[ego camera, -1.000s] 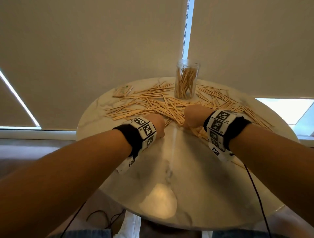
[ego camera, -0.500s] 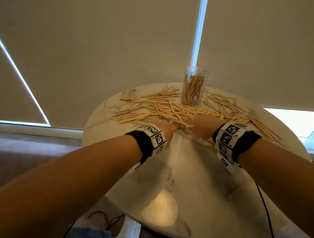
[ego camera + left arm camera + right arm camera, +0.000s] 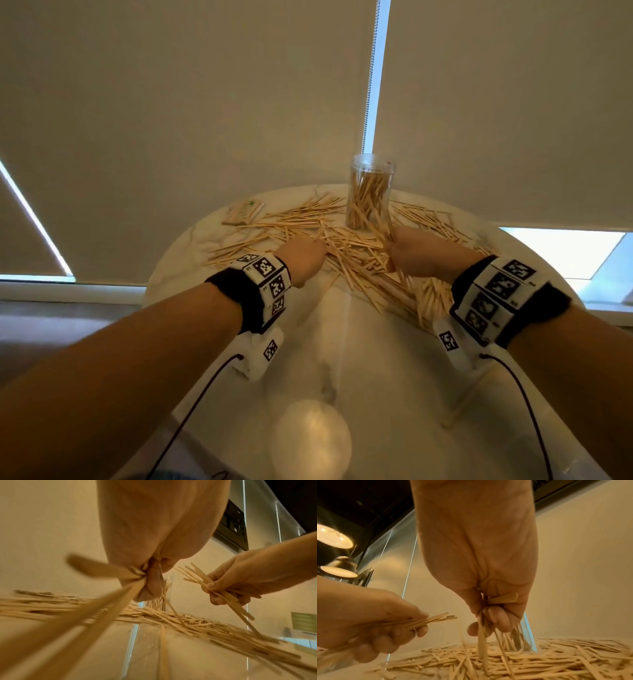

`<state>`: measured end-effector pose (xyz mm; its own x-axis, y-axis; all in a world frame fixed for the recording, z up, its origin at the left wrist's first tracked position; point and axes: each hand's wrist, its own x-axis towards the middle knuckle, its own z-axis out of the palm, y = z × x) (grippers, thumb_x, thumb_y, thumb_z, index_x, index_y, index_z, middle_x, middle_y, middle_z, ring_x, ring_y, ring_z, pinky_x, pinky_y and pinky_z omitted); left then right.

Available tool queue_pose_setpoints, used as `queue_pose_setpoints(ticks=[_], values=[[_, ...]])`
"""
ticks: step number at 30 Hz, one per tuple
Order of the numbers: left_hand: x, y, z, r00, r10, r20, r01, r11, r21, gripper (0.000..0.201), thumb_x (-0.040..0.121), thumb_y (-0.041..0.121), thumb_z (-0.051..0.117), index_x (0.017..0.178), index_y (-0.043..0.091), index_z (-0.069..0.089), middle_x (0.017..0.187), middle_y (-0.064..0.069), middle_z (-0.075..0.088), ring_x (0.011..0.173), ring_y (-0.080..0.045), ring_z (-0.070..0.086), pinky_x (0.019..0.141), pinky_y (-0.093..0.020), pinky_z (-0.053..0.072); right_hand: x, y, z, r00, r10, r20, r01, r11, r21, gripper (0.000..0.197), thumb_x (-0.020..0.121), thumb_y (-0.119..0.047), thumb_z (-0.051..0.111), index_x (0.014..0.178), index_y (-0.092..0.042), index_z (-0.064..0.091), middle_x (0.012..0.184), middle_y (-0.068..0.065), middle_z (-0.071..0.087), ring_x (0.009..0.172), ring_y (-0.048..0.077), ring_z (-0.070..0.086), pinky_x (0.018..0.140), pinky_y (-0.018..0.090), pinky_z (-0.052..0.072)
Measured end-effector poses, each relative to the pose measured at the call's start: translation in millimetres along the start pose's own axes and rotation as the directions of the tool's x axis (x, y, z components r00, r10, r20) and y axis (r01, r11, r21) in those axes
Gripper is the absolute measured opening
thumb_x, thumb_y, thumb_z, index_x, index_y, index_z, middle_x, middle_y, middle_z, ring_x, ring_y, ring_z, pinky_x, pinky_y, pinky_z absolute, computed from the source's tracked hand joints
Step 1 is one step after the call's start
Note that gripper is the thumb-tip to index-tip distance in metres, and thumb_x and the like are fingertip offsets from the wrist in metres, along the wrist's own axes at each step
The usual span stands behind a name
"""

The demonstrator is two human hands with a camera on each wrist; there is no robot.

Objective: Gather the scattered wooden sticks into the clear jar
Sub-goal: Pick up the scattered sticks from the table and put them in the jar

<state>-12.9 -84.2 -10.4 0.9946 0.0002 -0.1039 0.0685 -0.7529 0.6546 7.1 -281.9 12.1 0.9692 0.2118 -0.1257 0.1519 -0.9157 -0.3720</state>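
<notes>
Nearest, the round pale marble-patterned table is bare along its near edge apart from one stray stick by the right edge. Above its middle, the left hand is clenched round a small bundle of thin flat wooden sticks, whose ends fan out on both sides of the fist. The right hand is likewise clamped round its own bundle, held steeply, with the lowest tips reaching down into the heap. Beyond both hands the loose wooden sticks lie criss-crossed in a broad band from the left edge to the right edge. At the far edge stands the clear cylindrical plastic jar, upright, open at the top and already partly filled with slanting sticks.

The risks, as I judge them: the bundles are splayed, so ends could catch on the narrow rim and spill; sticks leaning inside may block new ones; a knock from either fist could tip the tall jar; loosely held sticks may slip out in transit.
</notes>
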Motion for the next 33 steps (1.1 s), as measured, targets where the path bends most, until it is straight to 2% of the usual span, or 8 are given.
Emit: queue_pose_setpoints(ticks=[2, 8, 11, 15, 19, 23, 28, 33], values=[[8.1, 2.3, -0.2, 0.998, -0.012, -0.067, -0.002, 0.98, -0.201, 0.042, 0.109, 0.03, 0.025, 0.096, 0.003, 0.055, 0.069, -0.006, 0.048, 0.055, -0.022, 0.046, 0.052, -0.026, 0.041, -3.6, -5.6, -1.5, 0.999, -0.01, -0.034, 0.013, 0.995, 0.103, 0.015, 0.101, -0.015, 0.051, 0.106, -0.008, 0.063, 0.103, 0.012, 0.068, 0.09, 0.025, 0.063, 0.065, 0.032, 0.048], [8.7, 29.2, 7.2, 0.987, 0.1, -0.123, -0.143, 0.893, -0.427, 0.062, 0.093, 0.073, 0.034, 0.096, 0.015, 0.057, 0.07, 0.002, 0.057, 0.059, -0.01, 0.053, 0.06, -0.028, 0.048, -8.8, -40.2, 5.2, 0.989, -0.126, -0.077, 0.145, 0.929, 0.339, 0.015, 0.102, -0.009, 0.044, 0.101, -0.009, 0.059, 0.089, 0.007, 0.061, 0.077, 0.017, 0.057, 0.056, 0.022, 0.046], [23.9, 32.2, 14.4, 0.988, 0.125, -0.094, -0.156, 0.828, -0.539, 0.05, 0.1, 0.057, 0.043, 0.093, 0.012, 0.063, 0.078, -0.007, 0.07, 0.067, -0.018, 0.069, 0.068, -0.04, 0.06, -2.6, -51.9, 14.1, 0.979, -0.187, -0.075, 0.2, 0.948, 0.248, 0.01, 0.097, -0.008, 0.051, 0.101, -0.011, 0.059, 0.085, 0.003, 0.064, 0.076, 0.015, 0.061, 0.061, 0.024, 0.049], [56.2, 15.1, 16.5, 0.967, -0.113, -0.229, -0.031, 0.838, -0.545, 0.051, 0.1, 0.049, 0.036, 0.107, 0.006, 0.062, 0.099, -0.015, 0.07, 0.093, -0.035, 0.068, 0.091, -0.051, 0.055, 4.0, -53.5, 16.3, 0.961, -0.265, -0.075, 0.275, 0.939, 0.207, 0.017, 0.096, -0.02, 0.06, 0.112, -0.022, 0.064, 0.09, -0.007, 0.069, 0.081, 0.009, 0.064, 0.069, 0.024, 0.051], [70.4, 4.5, 7.2, 0.949, -0.186, -0.256, -0.047, 0.717, -0.695, 0.052, 0.104, 0.049, 0.036, 0.106, 0.003, 0.06, 0.071, -0.004, 0.057, 0.066, -0.025, 0.057, 0.074, -0.05, 0.056, 9.5, -46.8, 16.7, 0.969, -0.23, -0.087, 0.242, 0.955, 0.171, 0.02, 0.091, -0.023, 0.071, 0.11, -0.021, 0.073, 0.097, -0.005, 0.073, 0.089, 0.011, 0.068, 0.085, 0.031, 0.057], [68.8, 4.3, -0.4, 0.957, -0.177, -0.231, -0.1, 0.547, -0.831, 0.036, 0.106, 0.044, 0.035, 0.106, 0.012, 0.05, 0.066, 0.0, 0.045, 0.049, -0.012, 0.049, 0.056, -0.039, 0.059, 10.6, -30.8, 13.9, 0.987, -0.098, -0.125, 0.111, 0.988, 0.105, 0.022, 0.093, -0.037, 0.067, 0.101, -0.018, 0.072, 0.089, -0.002, 0.07, 0.083, 0.012, 0.066, 0.076, 0.03, 0.055], [60.8, 2.1, -2.8, 0.941, -0.124, -0.316, -0.2, 0.551, -0.811, 0.035, 0.106, 0.046, 0.036, 0.093, 0.016, 0.047, 0.064, 0.004, 0.041, 0.035, -0.003, 0.032, 0.035, -0.02, 0.029, 21.2, -15.0, 27.6, 0.992, 0.094, 0.08, -0.064, 0.946, -0.317, 0.07, 0.082, -0.067, 0.063, 0.119, -0.007, 0.064, 0.104, 0.005, 0.065, 0.095, 0.022, 0.06, 0.079, 0.032, 0.05], [49.0, 6.5, -5.4, 0.928, -0.096, -0.36, -0.272, 0.486, -0.83, 0.038, 0.105, 0.047, 0.038, 0.085, 0.016, 0.048, 0.058, 0.006, 0.039, 0.037, -0.004, 0.031, 0.035, -0.019, 0.028, 35.4, -26.6, 38.2, 0.997, -0.015, 0.079, 0.04, 0.945, -0.325, 0.04, 0.092, -0.042, 0.065, 0.112, -0.007, 0.066, 0.094, 0.004, 0.063, 0.083, 0.02, 0.057, 0.07, 0.03, 0.044]])
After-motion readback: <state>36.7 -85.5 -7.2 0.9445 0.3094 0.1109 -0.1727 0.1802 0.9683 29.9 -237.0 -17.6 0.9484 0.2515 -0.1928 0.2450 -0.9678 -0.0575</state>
